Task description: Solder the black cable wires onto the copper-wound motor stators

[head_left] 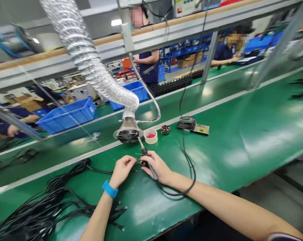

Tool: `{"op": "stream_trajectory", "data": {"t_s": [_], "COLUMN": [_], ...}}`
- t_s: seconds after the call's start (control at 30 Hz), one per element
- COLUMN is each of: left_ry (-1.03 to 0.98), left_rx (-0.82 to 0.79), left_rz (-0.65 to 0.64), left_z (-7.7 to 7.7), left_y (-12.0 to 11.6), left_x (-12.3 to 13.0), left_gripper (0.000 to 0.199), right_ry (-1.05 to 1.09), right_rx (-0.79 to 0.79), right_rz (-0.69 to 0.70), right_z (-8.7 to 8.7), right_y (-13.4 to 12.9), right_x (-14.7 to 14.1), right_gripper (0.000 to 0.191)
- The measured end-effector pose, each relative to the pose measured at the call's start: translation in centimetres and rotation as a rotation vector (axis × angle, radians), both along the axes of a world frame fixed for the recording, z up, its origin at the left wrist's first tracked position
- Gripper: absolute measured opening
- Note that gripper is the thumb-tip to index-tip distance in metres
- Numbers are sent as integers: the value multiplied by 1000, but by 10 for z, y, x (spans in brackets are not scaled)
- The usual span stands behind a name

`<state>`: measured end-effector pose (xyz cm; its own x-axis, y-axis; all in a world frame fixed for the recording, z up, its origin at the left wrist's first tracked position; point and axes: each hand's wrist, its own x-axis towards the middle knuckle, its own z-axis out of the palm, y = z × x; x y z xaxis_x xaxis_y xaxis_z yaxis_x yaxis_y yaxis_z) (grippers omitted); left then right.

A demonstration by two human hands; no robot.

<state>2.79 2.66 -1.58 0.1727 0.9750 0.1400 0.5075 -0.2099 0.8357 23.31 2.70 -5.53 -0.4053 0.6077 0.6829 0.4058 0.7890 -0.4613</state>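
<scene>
My right hand [158, 166] is closed around a soldering iron [149, 164], whose tip points up and away towards the fume hood. Under the same fingers sits a small copper-wound coil [143, 161]. My left hand [123, 170], with a blue band at the wrist, pinches at thin wire ends just left of the coil; the exact piece between its fingertips is too small to tell. A black cable [100, 170] runs from the cable bundle towards my left hand. Beyond the hands stand a round tub [150, 136] with something red inside and another wound coil [165, 129].
A fume hood [127, 133] hangs on a silver duct [91, 67] just beyond my hands. Black cables [53, 201] cover the left of the green bench [229, 144]. An iron stand [193, 126] is behind right. The iron's cord loops over my right forearm. Several people work beyond.
</scene>
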Motion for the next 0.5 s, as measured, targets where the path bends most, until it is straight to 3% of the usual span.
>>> {"op": "stream_trajectory", "data": {"t_s": [0.17, 0.33, 0.5], "left_ry": [-98, -272, -343], "left_rx": [-111, -307, -362], "left_rz": [-6, -24, -6], "left_z": [-1, -1, 1], "left_y": [1, 2, 6], "left_x": [0, 3, 10], "left_gripper": [32, 41, 46], "right_ry": [-24, 21, 56], "right_rx": [-28, -156, -186], "right_rz": [-144, -112, -96], "right_z": [0, 0, 0], "right_y": [0, -1, -1], "right_x": [6, 6, 4], "right_gripper": [51, 55, 55]}}
